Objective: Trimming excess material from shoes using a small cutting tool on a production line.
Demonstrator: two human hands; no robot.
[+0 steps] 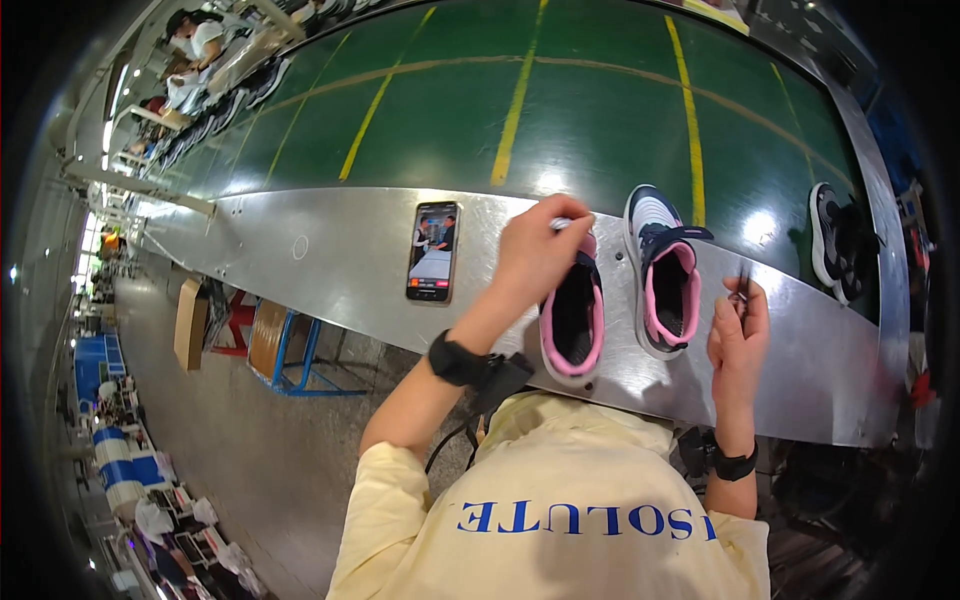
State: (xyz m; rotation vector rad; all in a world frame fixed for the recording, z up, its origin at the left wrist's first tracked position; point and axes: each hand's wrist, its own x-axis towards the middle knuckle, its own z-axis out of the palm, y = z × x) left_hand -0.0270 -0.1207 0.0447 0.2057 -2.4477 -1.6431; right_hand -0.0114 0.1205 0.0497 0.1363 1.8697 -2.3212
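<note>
My left hand (543, 247) is closed over the front of the left shoe (550, 350), a sneaker with a pink lining and dark trim. A small pale piece shows between its fingers; I cannot tell whether it belongs to the shoe. Close by on the right stands the matching shoe (642, 300), its toe pointing away and its dark strap sticking out to the side. My right hand (737, 325) is raised to the right of that shoe, closed around a thin dark pointed tool (744, 280). Its exact kind is hidden by the fingers.
A phone (433, 252) with a lit screen lies on the metal ledge (330, 240) to the left. Beyond runs a green belt (440, 120) with yellow lines. A black shoe (838, 240) sits at the far right. A blue-framed stool (285, 350) stands below the ledge. Another person (200, 50) works far left.
</note>
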